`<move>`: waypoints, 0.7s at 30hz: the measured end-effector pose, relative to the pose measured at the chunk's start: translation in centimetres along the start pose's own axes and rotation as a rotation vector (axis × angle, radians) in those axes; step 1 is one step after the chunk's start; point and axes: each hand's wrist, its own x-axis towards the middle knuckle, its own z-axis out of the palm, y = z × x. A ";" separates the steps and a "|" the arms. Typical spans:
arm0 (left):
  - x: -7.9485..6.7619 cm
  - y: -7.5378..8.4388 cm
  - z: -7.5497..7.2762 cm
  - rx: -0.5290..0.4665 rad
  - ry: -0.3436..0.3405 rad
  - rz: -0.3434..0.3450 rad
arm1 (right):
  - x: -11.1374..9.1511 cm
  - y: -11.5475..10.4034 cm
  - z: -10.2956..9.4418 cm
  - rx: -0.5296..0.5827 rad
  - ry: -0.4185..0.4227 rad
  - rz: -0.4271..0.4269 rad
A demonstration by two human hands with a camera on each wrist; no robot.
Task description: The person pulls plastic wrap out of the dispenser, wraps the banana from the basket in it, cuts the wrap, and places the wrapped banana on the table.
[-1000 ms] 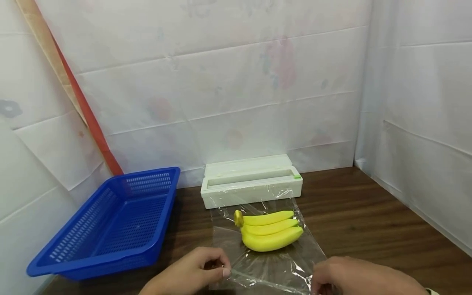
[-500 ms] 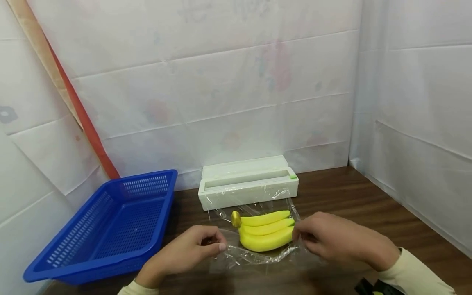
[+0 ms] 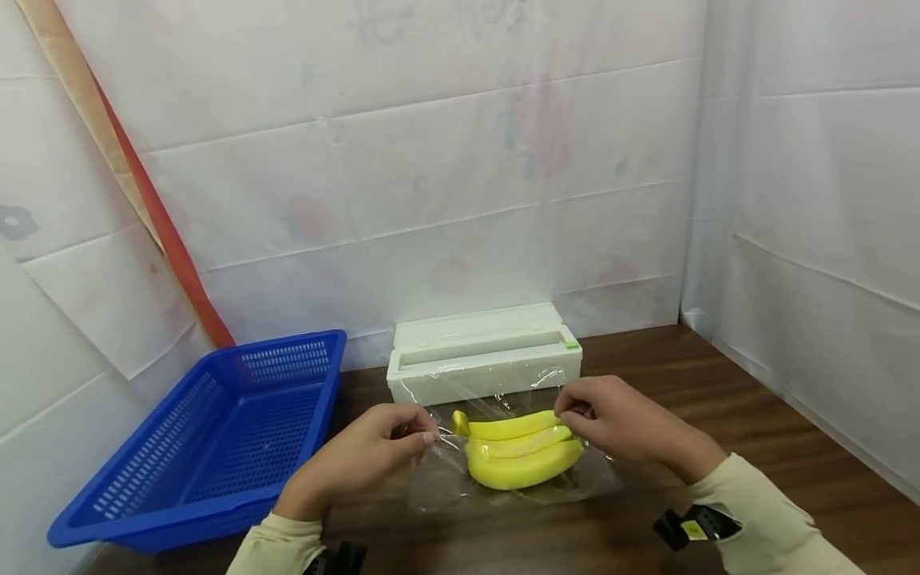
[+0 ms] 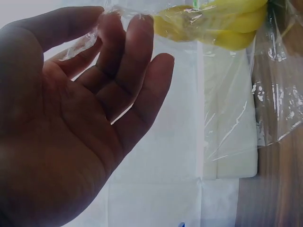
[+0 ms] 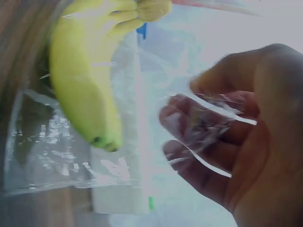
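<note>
A bunch of yellow bananas lies on the dark wooden table, its golden-brown stem end to the left. Clear plastic wrap is under the bunch and also folded up over it. My left hand pinches one corner of the wrap near the stem; the left wrist view shows the film between thumb and fingertips. At the banana tips, my right hand pinches the other corner, and crumpled film shows inside its fingers in the right wrist view. The wrap's far end reaches the front of the white wrap box.
To the left stands a blue perforated plastic basket. White sheeting covers the walls behind and at the sides. A red and tan strip slants down behind the basket. The wrap box's lid is raised at the back.
Both hands have moved forward, away from the body, drawing the wrap's near edge up and over the bananas. The box and basket have stayed where they were.
</note>
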 end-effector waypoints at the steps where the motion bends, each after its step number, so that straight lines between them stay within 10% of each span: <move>1: 0.3 -0.1 0.0 -0.003 0.002 -0.001 | 0.0 0.3 0.3 0.015 0.023 0.021; 21: 2.1 -0.8 1.1 -0.123 0.183 0.002 | 0.3 3.0 4.1 0.145 0.116 0.198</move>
